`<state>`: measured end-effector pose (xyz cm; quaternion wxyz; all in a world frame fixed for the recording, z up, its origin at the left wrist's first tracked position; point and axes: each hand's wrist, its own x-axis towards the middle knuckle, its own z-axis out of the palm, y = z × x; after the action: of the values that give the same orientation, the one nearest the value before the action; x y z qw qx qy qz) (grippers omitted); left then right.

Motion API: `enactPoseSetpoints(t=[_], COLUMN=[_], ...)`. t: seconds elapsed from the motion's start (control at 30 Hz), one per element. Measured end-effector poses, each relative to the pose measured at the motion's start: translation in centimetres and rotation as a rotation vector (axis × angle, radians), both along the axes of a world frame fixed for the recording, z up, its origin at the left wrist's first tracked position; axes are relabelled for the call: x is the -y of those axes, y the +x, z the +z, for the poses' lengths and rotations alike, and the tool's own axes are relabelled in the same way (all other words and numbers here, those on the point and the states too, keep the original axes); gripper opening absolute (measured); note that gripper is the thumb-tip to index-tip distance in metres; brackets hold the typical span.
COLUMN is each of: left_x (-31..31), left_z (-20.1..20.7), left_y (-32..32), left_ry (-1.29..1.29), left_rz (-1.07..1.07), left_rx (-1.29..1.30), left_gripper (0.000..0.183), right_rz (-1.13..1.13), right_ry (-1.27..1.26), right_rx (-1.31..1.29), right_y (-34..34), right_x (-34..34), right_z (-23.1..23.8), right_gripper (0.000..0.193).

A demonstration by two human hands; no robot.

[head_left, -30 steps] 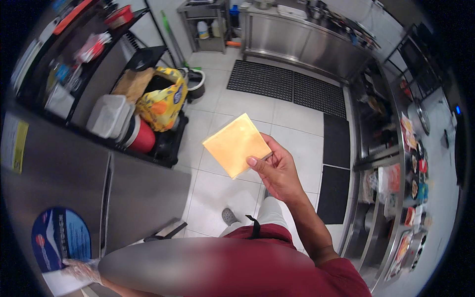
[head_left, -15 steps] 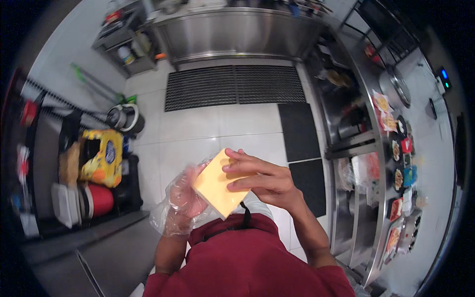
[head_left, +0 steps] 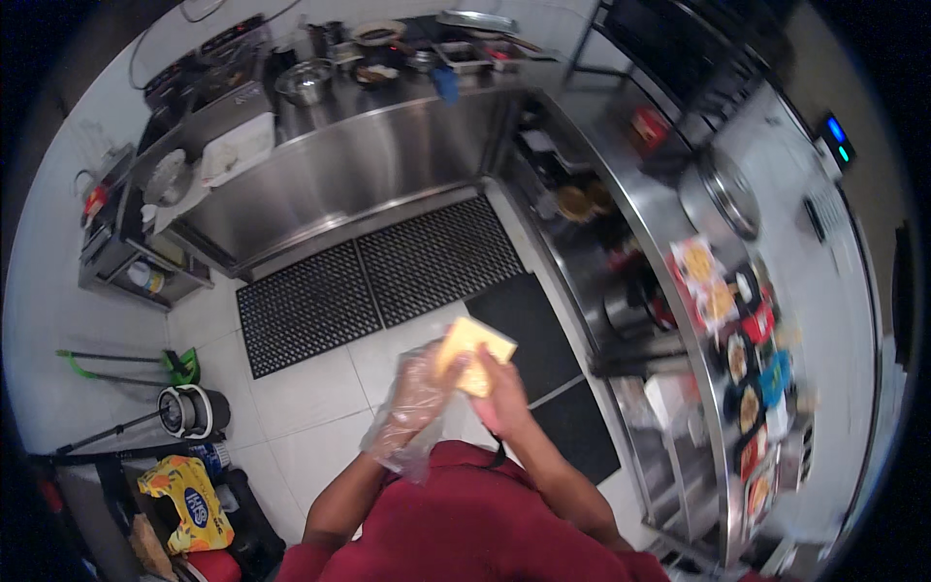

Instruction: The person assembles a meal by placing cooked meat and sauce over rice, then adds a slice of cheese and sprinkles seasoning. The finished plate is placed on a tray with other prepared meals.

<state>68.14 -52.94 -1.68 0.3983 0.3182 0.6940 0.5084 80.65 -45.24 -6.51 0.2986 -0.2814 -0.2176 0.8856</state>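
Note:
In front of my body I hold a square yellow stack that looks like sliced cheese (head_left: 485,339). My left hand (head_left: 422,383), inside a loose clear plastic glove, grips its left side. Against its lower right edge, my bare right hand (head_left: 501,396) has its fingers closed on the same stack. Part of the stack's lower side is covered by the fingers. Both forearms come up from maroon sleeves.
At right runs a steel counter with food trays (head_left: 713,281), small plates and a large steel pot (head_left: 720,199). Ahead stands another steel counter (head_left: 335,179) with bowls. Black mats (head_left: 441,257) lie on the tiles. A mop bucket (head_left: 189,412) and yellow package (head_left: 191,504) are at left.
My view has swung toward the right-hand counter. The stack is tilted differently, and my right hand has moved from its top face down to its lower right edge.

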Motion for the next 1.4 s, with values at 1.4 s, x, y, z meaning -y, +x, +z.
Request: enactPoseSetpoints(t=[1.4], left_x=[73.8], left_z=[6.7], left_y=[-37.8], left_ry=[-0.76], left_rz=[1.338], left_rx=[-1.332], left_gripper=[0.033], right_rz=[1.105], right_ry=[-0.692], right_rx=[-0.36], right_y=[-52.7], right_x=[26.0], right_z=[6.9], right_gripper=[0.053])
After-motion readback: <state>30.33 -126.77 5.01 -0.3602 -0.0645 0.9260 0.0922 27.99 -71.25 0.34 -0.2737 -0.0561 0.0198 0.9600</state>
